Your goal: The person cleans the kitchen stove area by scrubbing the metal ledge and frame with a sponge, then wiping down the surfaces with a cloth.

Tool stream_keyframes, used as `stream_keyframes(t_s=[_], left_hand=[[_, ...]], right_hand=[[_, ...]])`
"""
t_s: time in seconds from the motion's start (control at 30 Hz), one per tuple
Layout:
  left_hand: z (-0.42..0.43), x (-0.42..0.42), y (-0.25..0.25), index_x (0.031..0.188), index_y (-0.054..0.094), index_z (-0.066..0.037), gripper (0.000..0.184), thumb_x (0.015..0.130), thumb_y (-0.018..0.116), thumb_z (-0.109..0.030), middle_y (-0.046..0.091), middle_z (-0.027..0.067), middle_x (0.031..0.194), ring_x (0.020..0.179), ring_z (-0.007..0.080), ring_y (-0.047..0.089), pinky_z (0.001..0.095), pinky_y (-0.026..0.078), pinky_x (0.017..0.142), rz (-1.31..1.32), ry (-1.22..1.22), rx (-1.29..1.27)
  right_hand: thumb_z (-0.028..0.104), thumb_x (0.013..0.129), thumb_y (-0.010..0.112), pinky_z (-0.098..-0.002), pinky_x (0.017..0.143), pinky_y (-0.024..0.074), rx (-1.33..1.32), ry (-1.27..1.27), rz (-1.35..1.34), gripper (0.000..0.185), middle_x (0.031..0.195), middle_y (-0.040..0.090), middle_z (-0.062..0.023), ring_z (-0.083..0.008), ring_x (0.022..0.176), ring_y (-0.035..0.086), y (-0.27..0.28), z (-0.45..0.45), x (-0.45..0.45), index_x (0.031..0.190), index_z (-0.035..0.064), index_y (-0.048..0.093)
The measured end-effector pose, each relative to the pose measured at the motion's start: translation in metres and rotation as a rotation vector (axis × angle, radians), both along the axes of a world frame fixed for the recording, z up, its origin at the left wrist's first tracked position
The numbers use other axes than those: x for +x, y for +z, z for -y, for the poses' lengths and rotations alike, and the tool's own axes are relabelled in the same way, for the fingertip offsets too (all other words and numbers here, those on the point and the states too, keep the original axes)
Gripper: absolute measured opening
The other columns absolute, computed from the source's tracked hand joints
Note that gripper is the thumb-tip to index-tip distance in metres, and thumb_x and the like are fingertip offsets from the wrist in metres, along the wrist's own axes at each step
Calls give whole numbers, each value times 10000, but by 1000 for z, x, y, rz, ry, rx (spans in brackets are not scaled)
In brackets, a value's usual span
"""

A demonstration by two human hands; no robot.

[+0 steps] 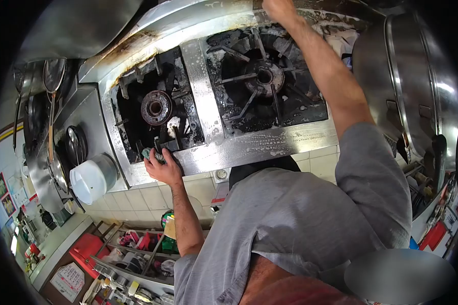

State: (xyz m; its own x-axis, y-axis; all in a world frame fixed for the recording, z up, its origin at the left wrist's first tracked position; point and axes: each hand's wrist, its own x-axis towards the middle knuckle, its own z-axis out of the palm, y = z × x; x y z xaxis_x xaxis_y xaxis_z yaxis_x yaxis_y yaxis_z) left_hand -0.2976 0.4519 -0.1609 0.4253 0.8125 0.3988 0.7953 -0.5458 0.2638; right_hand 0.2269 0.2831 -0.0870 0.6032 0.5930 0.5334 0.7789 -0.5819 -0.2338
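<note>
Fingers (166,155) of the left hand (163,170) are bent and clamped on a crumpled dark-green scrubbing pad (152,155), which is pressed against the near left part of a stainless-steel stove. The pad is partly covered by the hand, so its full shape cannot be told. The right hand (279,8) is reached out to the far edge of the stove and is cut off by the upper border of the view; whether its fingers are apart or together, or whether anything is held, cannot be told.

Just beyond the left hand, a round, rust-brown metal burner (156,107) is set in a blackened well. It is separated by a foam-speckled steel divider (203,86) from a second well, where a larger round burner with radiating metal prongs (264,77) is seated below the right forearm. Whitish suds are spread along the broad steel front rim (259,142), and brown grime is left on the far ledge.

Farther out, a translucent white plastic tub (94,178) is placed left of the stove, near a long-handled wire strainer (53,76). Large steel vessels (387,76) are stood at the right. A grey short-sleeved shirt (300,213) is worn by the person, and pale tiles (142,198) are seen below the stove.
</note>
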Motion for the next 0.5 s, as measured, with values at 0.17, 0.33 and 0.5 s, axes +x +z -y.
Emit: stream_keyframes(t_s=[0.17, 0.33, 0.5], left_hand=[[1, 1, 1, 1138, 589, -115, 394, 835, 637, -362, 484, 256, 1206, 1127, 403, 447, 503, 341, 945, 7, 4, 10], [1, 1, 3, 1143, 588, -122, 402, 828, 643, -367, 486, 256, 1209, 1129, 403, 449, 500, 340, 948, 3, -4, -9], [-2, 3, 1, 1140, 588, -123, 397, 828, 645, -363, 479, 257, 1218, 1131, 405, 448, 497, 334, 954, 24, 15, 0]], right_hand=[[35, 871, 397, -535, 1054, 249, -165, -111, 36, 395, 1338, 454, -171, -342, 1264, 377, -1, -4, -14, 1255, 1, 483], [82, 870, 404, -616, 1027, 224, -370, -159, -208, 391, 1369, 411, -167, -346, 1264, 365, 46, -12, -35, 1243, 4, 492], [83, 872, 399, -624, 1054, 165, -209, -174, 50, 439, 1413, 368, -158, -332, 1320, 306, -14, -8, -15, 1303, 10, 444]])
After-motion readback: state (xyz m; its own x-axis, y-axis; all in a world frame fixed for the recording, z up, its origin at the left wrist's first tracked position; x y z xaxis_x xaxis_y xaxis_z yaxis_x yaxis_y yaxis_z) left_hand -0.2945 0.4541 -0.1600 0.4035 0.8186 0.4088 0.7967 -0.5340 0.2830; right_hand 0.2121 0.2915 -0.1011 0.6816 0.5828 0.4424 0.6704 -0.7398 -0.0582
